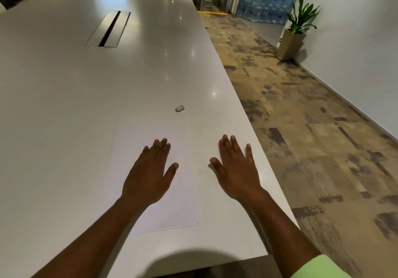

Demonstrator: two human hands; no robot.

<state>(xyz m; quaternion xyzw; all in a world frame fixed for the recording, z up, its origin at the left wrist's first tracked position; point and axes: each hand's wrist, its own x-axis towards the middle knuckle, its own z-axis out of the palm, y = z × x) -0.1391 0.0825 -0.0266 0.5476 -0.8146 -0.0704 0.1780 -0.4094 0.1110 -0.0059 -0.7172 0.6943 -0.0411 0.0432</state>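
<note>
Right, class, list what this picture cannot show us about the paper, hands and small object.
Head view:
The small pale object: too small to identify.
The paper: left hand covers its middle; sheet count unclear at the near edge.
The right hand: palm faces down, underside hidden.

Tiny pale object (179, 108) (unidentifiable) beyond the paper (179, 204)

Nothing here can be read: no text, label, brand or number. The sheet of paper (181, 202) under the left hand (148, 176) looks plain white. The small pale object (179, 108) beyond its fingertips is too small to show any marking.
</note>
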